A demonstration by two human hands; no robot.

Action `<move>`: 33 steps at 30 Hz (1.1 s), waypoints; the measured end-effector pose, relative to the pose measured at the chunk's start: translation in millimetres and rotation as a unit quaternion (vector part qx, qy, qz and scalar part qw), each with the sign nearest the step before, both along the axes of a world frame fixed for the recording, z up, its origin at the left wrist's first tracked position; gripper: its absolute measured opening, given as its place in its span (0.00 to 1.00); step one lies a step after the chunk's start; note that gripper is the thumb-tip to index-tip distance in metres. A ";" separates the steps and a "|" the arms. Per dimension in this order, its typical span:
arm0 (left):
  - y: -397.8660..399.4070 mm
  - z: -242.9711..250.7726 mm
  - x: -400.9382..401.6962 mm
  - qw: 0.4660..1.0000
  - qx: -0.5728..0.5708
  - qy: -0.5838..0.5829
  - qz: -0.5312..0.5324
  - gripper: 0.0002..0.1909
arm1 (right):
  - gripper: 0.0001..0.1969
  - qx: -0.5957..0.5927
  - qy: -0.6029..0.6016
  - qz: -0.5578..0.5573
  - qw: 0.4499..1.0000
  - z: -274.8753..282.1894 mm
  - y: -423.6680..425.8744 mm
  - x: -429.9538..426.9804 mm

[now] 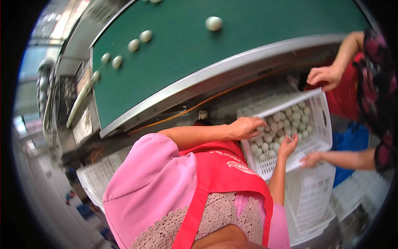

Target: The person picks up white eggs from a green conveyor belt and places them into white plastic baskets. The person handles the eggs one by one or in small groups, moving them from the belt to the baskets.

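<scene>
A white plastic crate [325,124] stands in front of me on the right, partly filled with pale eggs [275,126]. My left hand [247,128] is at the crate's near left corner, by its upper rim and the eggs; whether its fingers hold an egg cannot be told. Over the eggs at the crate's lower side is my right hand [288,145], its fingers apart and nothing plainly in them. A co-worker's hand [325,77] is at the crate's far upper corner, and that person's other hand [311,159] touches or nearly touches the lower side.
A green conveyor belt [174,62] with a metal edge [199,79] runs across the top, bearing several scattered eggs [214,23]. White crates [311,193] are stacked below the egg crate, beside a blue crate [348,149]. Another white crate [99,174] lies at left. An orange cable [205,101] runs beneath the belt.
</scene>
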State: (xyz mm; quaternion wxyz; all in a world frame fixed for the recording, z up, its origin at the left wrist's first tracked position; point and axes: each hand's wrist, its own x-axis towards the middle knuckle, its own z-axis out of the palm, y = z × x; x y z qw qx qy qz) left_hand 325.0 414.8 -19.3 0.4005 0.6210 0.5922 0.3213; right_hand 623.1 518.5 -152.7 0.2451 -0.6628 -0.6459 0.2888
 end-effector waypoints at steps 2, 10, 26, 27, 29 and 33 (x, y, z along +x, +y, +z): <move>-35.2 20.7 -31.1 0.996 0.017 -0.020 0.082 0.16 | 0.23 0.007 0.062 0.015 0.998 53.3 7.8 -45.1; -167.6 65.6 -157.9 0.912 0.076 -0.069 0.396 0.11 | 0.12 0.047 0.213 0.270 0.938 176.4 -45.2 -270.8; -150.2 69.2 -370.6 0.839 0.012 0.357 0.410 0.36 | 0.48 0.061 -0.138 0.290 0.945 194.3 -22.7 -661.2; -141.2 50.8 -376.8 0.833 0.069 0.375 0.400 0.28 | 0.47 0.062 -0.195 0.273 0.940 192.5 -22.7 -671.7; -126.2 20.1 -387.5 0.818 0.141 0.394 0.394 0.12 | 0.37 0.112 -0.250 0.272 0.922 170.1 -14.6 -681.9; -158.1 55.1 -396.9 0.857 0.076 0.201 0.468 0.11 | 0.29 0.133 -0.240 0.247 0.929 161.9 10.9 -670.9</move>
